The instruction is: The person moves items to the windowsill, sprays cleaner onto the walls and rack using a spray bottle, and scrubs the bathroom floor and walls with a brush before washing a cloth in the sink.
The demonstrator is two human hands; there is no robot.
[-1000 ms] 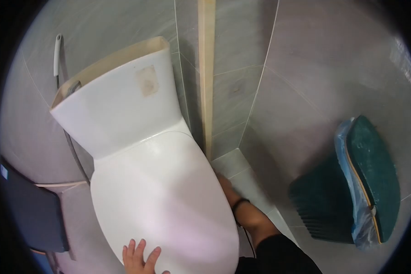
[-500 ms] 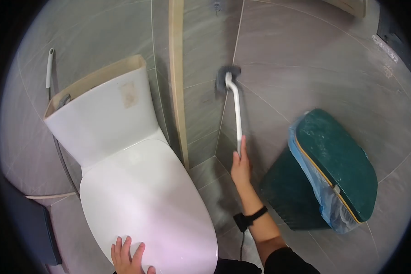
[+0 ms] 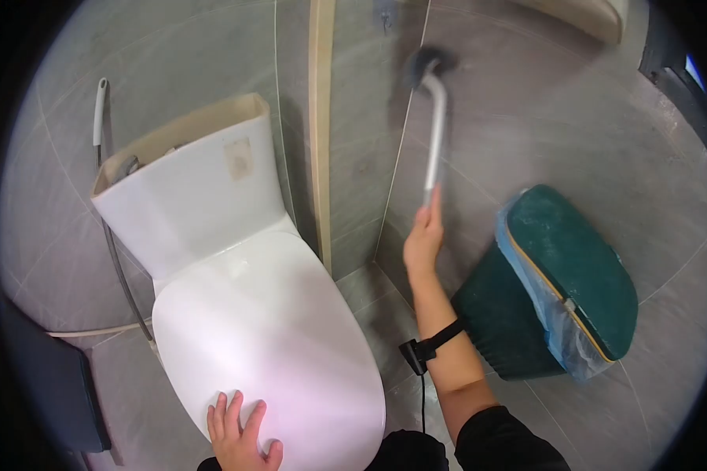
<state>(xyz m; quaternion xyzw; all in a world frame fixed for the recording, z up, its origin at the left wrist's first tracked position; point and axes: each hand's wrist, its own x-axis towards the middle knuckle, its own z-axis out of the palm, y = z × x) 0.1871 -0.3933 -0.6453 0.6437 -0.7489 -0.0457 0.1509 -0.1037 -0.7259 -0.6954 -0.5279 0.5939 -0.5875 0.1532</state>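
Note:
My right hand (image 3: 425, 235) is wrapped round the handle of a toilet brush (image 3: 436, 137). The brush has a white, bent handle and a dark head, blurred by motion, that is up at the tiled wall corner (image 3: 413, 102). Whether the bristles press on the tiles I cannot tell. With fingers spread, my left hand (image 3: 239, 436) rests flat on the closed white lid (image 3: 267, 337) of the toilet. Behind the lid stands the toilet's cistern (image 3: 196, 188), its top uncovered and some fittings showing inside.
A green bin (image 3: 577, 267) with a blue liner stands right of my forearm. A pale vertical strip (image 3: 320, 133) runs down the wall beside the cistern. At the left hangs a white-handled sprayer (image 3: 100, 114) on a grey hose. A dark panel (image 3: 51, 377) is at lower left.
My right hand has moved the toilet brush up and slightly right along the wall corner. My left hand stays on the lid. The whole view has shifted a little.

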